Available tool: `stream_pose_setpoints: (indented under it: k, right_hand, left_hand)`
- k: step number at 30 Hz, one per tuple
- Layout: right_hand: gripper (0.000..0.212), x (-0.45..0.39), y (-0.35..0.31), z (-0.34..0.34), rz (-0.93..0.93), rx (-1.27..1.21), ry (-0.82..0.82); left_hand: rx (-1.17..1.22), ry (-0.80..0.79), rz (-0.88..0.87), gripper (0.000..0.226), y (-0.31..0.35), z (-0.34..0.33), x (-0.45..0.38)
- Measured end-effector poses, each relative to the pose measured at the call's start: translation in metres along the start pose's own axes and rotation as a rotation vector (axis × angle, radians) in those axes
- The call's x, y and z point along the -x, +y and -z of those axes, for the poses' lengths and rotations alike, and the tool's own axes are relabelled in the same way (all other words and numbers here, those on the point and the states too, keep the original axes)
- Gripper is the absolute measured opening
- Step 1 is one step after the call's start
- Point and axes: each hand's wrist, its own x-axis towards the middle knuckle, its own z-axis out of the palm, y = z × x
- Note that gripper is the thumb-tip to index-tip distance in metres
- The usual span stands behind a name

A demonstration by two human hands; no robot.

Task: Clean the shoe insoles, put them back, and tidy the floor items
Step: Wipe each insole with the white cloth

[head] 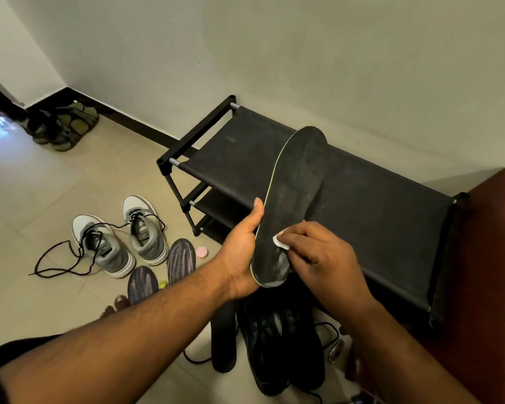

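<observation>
My left hand [241, 252] grips a long black insole [296, 193] with a green edge by its heel end, holding it tilted up over the shoe rack. My right hand [318, 253] pinches a small white wipe [280, 241] against the insole's heel area, where a pale smear shows. Two grey ribbed insoles [181, 259] [143, 284] lie on the floor beside a pair of grey and white sneakers [123, 234] with loose black laces. A black pair of shoes [277, 339] and another black insole [223, 336] lie on the floor below my hands.
A low black fabric shoe rack [376, 217] stands against the wall. A small pink-lidded jar [201, 252] sits on the tiles by the rack's leg. Olive sandals [67, 126] lie in the far corner. A dark red cabinet [502, 272] borders the right side.
</observation>
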Motion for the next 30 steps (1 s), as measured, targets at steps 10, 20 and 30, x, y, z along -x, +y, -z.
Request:
stream_pose_setpoints:
  k: [10, 20, 30]
  right_hand:
    - [0.012, 0.001, -0.018, -0.004, -0.281, -0.406, -0.215]
    - [0.017, 0.004, -0.011, -0.004, -0.356, -0.225, 0.018]
    - [0.015, -0.001, -0.047, 0.001, -0.914, -0.972, -0.017]
  left_hand:
    - [0.054, 0.075, -0.167, 0.075, 0.013, 0.008, -0.007]
    - [0.018, 0.024, -0.156, 0.08, 0.002, 0.006, -0.009]
    - [0.062, 0.11, -0.297, 0.082, 0.003, 0.007, -0.017]
